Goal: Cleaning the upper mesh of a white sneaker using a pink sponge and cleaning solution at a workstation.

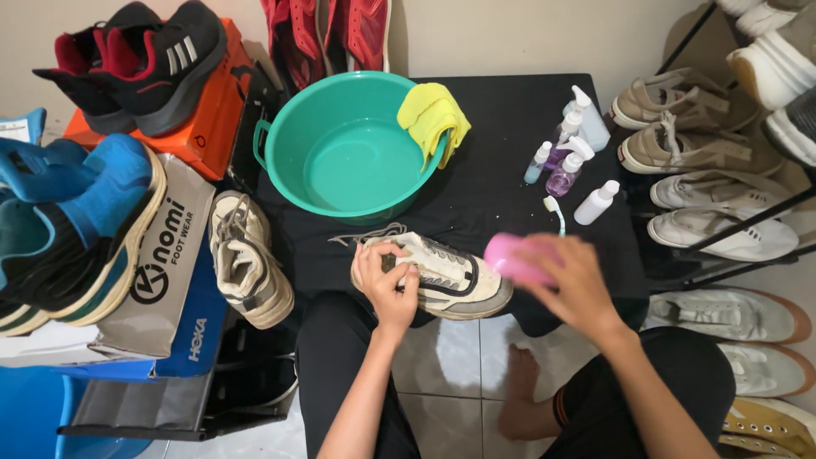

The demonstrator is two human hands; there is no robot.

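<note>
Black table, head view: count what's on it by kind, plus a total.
Basin, green: 1
Yellow cloth on the basin rim: 1
Bottles, spray or pump: 5
Toothbrush: 1
White sneaker, steadied by the left hand: 1
Loose lace: 1
Total: 10

Not counted: the pink brush in the right hand, blurred.

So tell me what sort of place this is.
Probably a home shoe-cleaning corner: a green basin of water, small spray and pump bottles on a black mat, and many shoes on a rack alongside.
</note>
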